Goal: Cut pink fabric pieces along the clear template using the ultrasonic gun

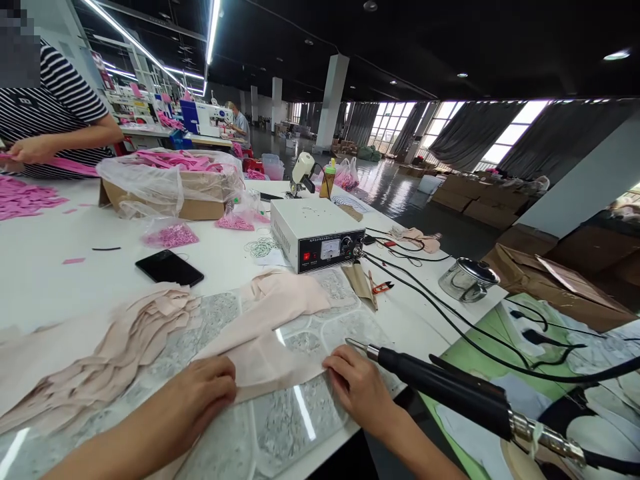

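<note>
pale-pink thin fabric [280, 363] is spread over grey marble-patterned sheeting [280, 440], its right edge pinched narrowly by the right hand [361, 385]; whether it is gripped or merely pressed by the curled left hand [203, 388] cannot be told. it is best kept flat, fingertips clear of the black-handled metal-tipped tool [440, 387]. beyond, a white metal box [317, 220] is placed.

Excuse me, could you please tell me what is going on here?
The left hand and right hand touch a pale pink cloth spread on a marbled slab. A black handheld tool is beside the right hand; layered cloth pieces lie to the left. Farther back, a co-worker holds a pink strip.
</note>
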Motion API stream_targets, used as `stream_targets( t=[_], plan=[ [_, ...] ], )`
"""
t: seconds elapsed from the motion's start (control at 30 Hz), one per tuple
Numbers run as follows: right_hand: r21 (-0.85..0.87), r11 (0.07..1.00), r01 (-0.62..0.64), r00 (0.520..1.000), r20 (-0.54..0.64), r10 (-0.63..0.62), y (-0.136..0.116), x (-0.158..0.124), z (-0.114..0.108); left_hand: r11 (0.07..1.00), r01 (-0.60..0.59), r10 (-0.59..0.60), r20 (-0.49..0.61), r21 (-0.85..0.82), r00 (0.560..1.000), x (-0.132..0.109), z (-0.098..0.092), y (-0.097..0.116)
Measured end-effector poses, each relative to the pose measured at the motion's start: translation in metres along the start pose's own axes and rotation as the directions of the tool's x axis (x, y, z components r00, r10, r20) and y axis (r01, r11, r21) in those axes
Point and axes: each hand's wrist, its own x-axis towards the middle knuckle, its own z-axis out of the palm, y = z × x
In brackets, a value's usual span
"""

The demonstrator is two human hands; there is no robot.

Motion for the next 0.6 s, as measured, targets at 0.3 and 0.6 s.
stream_targets(
  t=[0.3,0.6],
  plan=[
    [0.009,1.0,0.009,1.0,-0.017,-0.009,0.003,-0.011,-0.001,0.957,-0.021,0.081,-0.197,0.29,0.977,-0.008,0.035,0.006],
    [0.024,0.998,0.064,0.998,-0.005,-0.064,0.002,-0.007,-0.008,0.987,-0.012,0.027,-0.091,0.158,0.996,-0.003,-0.006,0.014]
  ],
)
